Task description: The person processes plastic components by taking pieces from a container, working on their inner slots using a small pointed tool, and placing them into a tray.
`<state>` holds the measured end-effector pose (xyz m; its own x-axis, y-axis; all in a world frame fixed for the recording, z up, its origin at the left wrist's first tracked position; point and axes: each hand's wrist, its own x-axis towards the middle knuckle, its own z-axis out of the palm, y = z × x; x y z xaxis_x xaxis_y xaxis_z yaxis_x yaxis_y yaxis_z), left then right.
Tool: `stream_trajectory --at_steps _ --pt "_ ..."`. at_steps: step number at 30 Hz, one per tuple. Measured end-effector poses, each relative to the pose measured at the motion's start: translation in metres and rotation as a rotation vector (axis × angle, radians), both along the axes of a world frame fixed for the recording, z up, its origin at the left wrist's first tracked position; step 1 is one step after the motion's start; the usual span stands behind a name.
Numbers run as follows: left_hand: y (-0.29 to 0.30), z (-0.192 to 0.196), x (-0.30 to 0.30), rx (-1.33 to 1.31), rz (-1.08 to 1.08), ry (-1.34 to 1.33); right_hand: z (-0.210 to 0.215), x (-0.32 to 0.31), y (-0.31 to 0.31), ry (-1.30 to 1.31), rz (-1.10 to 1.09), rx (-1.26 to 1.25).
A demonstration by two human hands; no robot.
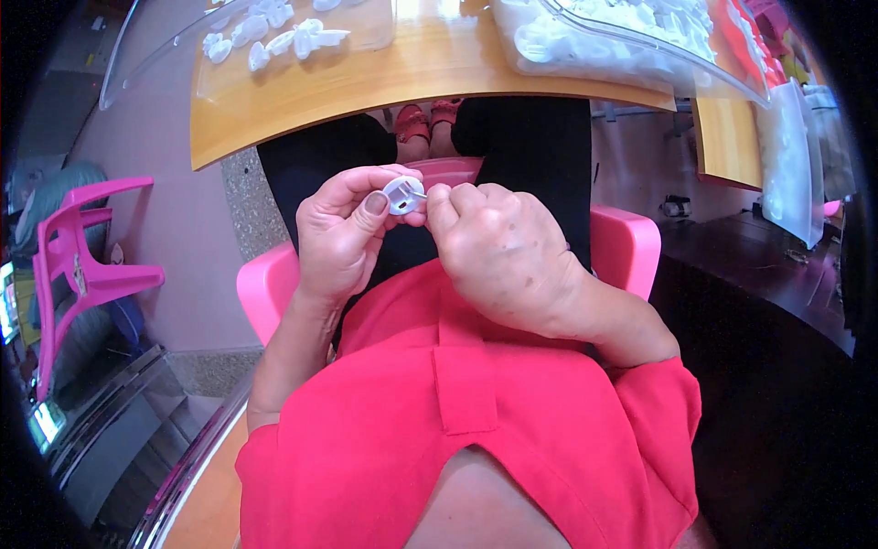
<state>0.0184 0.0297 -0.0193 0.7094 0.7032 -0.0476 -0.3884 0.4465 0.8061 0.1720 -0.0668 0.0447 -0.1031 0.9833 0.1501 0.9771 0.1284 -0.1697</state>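
My left hand [340, 227] pinches a small round white plastic piece [399, 190] between thumb and fingers, above my lap. The face of the piece turns toward me and shows a recess and a small dark slot. Against its right side my right hand [512, 242] is closed, fingertips pressed together. A short thin metal-looking pin [420, 194] shows between those fingertips and the piece. Most of the pin is hidden in my right fingers, so its kind and length cannot be made out.
A wooden table [439, 55] stands ahead of my knees. On it are several loose white plastic parts [297, 38] at left and a clear tray [585, 64] heaped with similar parts at right. I sit in a pink chair [626, 252]; another pink chair [91, 242] is at left.
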Motion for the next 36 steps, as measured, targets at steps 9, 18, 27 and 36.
stream_trajectory --at_steps 9,18,27,36 --pt "-0.001 0.003 0.003 0.019 0.008 -0.023 -0.008 0.006 -0.002 0.193 0.031 0.033" --pt "0.002 0.000 0.002 -0.034 0.007 -0.036 -0.011 -0.006 -0.002 0.047 -0.008 0.092" --pt "0.004 0.001 0.004 -0.168 -0.029 -0.027 0.003 -0.001 -0.005 0.038 -0.088 0.074" --pt "0.001 0.004 0.003 -0.171 -0.008 -0.024 0.009 0.002 -0.011 0.096 -0.051 0.039"
